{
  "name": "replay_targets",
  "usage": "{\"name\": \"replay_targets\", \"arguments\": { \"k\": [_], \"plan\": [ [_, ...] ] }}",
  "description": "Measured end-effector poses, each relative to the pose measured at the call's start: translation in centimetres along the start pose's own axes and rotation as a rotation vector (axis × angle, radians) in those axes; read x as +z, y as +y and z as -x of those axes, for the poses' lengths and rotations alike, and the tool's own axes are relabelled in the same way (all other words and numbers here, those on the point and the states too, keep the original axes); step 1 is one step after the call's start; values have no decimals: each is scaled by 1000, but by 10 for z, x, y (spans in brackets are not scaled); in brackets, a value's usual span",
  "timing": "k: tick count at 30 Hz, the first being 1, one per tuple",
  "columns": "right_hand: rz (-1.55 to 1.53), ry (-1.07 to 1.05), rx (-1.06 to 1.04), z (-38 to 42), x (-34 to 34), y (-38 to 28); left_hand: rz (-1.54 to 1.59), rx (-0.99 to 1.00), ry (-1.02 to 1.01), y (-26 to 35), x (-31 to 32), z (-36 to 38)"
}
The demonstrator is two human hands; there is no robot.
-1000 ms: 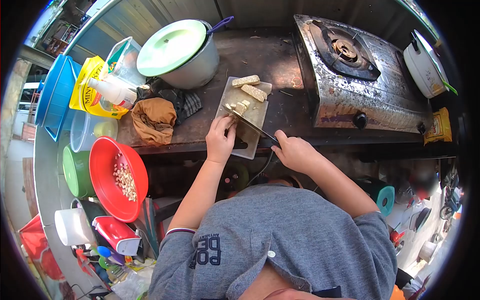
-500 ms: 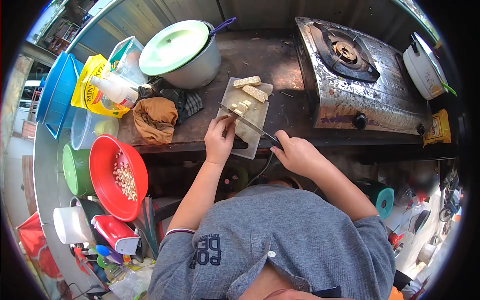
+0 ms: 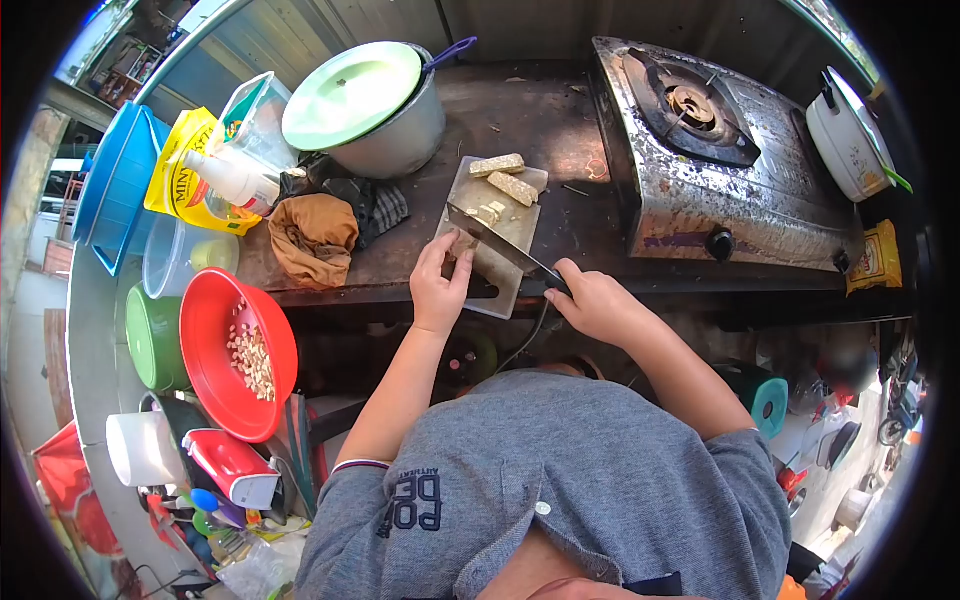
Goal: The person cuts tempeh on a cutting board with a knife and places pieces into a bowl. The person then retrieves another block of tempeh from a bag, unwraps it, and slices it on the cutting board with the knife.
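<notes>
On the table (image 3: 540,110), the cutting board (image 3: 522,222), with two blocks (image 3: 512,188) on its far end, lay between the pot (image 3: 400,145), farther back on the left, and the stove (image 3: 740,205) on the right, while the bowl (image 3: 215,372) holding small pieces (image 3: 252,365) stood at left.

Rough and grainy, that was how the pale blocks (image 3: 512,188) looked, against a smooth, plastic-looking board (image 3: 522,212)! The knife (image 3: 505,242) flashed a flat metal blade. And the stove (image 3: 715,200), what a surface, shiny metal blotched with scuffs! The red bowl (image 3: 205,345) gleamed, glossy plastic; the pot (image 3: 405,145) was dull grey metal, the shirt (image 3: 610,450) matt knitted cloth, the brown rag (image 3: 312,235) crumpled fabric.
</notes>
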State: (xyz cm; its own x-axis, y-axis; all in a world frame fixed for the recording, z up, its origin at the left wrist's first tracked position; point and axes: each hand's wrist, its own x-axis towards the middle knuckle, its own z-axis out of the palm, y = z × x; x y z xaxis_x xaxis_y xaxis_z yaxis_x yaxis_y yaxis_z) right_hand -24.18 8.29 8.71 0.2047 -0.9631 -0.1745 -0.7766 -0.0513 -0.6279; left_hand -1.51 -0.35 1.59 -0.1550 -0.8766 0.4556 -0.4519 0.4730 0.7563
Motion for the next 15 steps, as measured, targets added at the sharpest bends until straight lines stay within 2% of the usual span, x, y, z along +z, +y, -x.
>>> {"name": "replay_targets", "arguments": {
  "k": [3,5,8,15],
  "plan": [
    [-11,3,35,8,-11,-16,91,-44,62,0,-2,5],
    [-11,1,2,9,-12,-21,95,-119,-39,3,-5,5],
    [26,-10,22,9,-7,-24,108,-72,-10,1,-2,4],
    [98,-108,113,5,6,-21,85,-100,-23,4,-3,3]
  ]
}}
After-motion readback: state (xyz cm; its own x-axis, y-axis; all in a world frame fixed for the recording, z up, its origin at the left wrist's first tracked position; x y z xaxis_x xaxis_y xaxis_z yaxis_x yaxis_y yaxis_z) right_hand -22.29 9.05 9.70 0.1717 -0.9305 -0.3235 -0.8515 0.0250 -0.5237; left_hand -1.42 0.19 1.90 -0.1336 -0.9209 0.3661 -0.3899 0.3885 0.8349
